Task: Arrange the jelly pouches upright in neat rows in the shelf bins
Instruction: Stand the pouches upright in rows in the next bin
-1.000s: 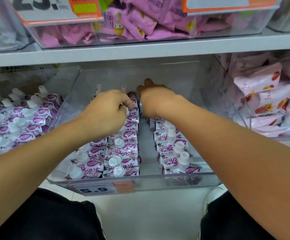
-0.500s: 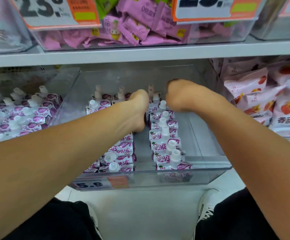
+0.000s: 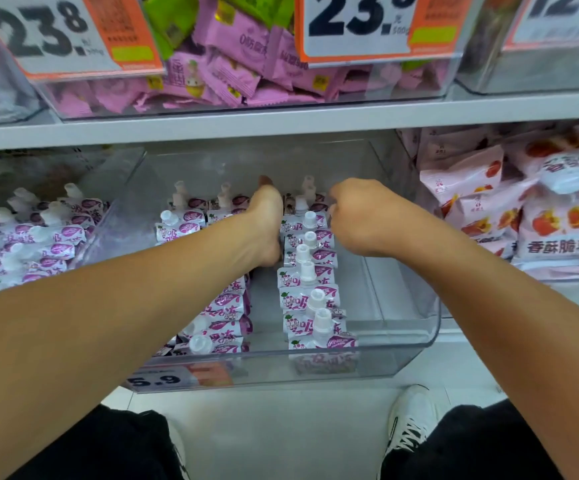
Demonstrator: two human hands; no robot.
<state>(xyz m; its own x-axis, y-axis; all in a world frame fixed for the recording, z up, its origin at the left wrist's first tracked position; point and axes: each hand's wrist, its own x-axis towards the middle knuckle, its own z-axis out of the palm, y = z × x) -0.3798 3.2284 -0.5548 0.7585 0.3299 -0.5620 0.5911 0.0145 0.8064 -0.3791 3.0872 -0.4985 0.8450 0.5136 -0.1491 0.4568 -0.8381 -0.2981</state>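
Head view, the only one. A clear bin (image 3: 419, 341) on the lower shelf is seen from above, with jelly pouches (image 3: 310, 299) stood in it, white caps up. One row runs front to back just right of centre; a second row (image 3: 225, 303) to its left is partly hidden under the left forearm. More pouches are glimpsed at the back wall.

The left hand (image 3: 267, 223) is pressed edge-on into the gap between the two rows, fingers flat and extended, nothing held. The right hand (image 3: 360, 216) is curled at the far end of the right row; whether a pouch is pinched in it cannot be told, as the fingers are turned away.

Risks, as judged:
- The right row stands free, with bare bin floor to its right. A sideways push from the left hand is likely to tip it that way.
- The left row is leaning under the forearm; pouches may be dragged over when the arm is withdrawn.
- The front pouch (image 3: 322, 342) is set against the bin front and may be jammed if the row is pulled forward.
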